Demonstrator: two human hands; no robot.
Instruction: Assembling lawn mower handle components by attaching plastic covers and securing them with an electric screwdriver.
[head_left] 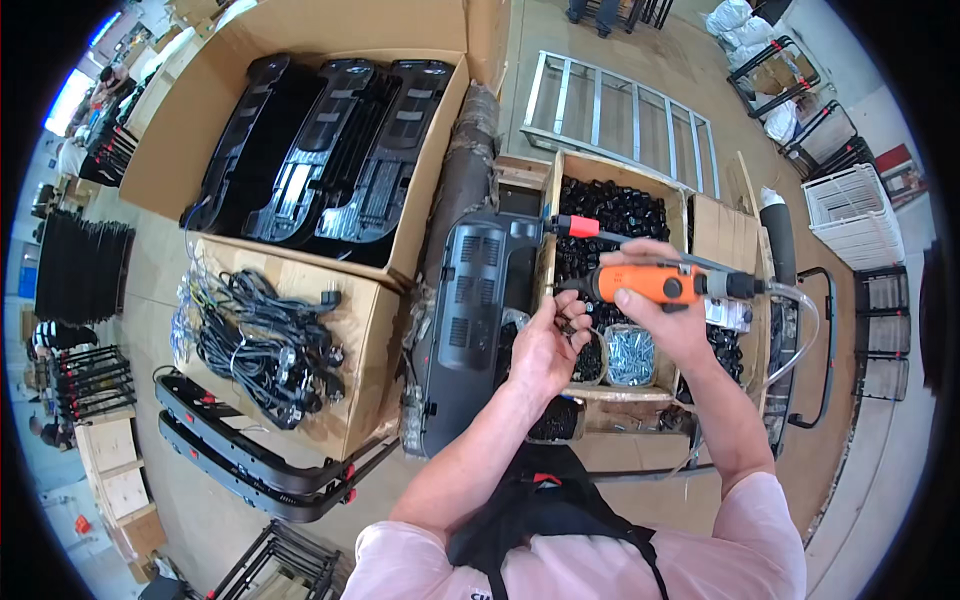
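My right hand (665, 310) is wrapped round an orange power screwdriver (645, 284) with a clear hose (812, 325) at its back end. The tool lies level, its dark nose pointing left. At that nose my left hand (550, 345) is closed, thumb and fingertips pinched together; small dark pieces that look like screws show among its curled fingers. Just left of the hand lies a long black plastic cover (472, 300) with vent slots. A dark bar with a red end (578, 226) crosses beyond the screwdriver. The exact contact at the tip is too small to tell.
A wooden bin (556, 180) holds black plastic parts, with a tub of silver screws (630, 355) near me. Left stand a carton (425, 165) of black covers and a box with bundled black cables (270, 345). Curved black frames (250, 450) lie below. A metal rack (630, 110) rests ahead.
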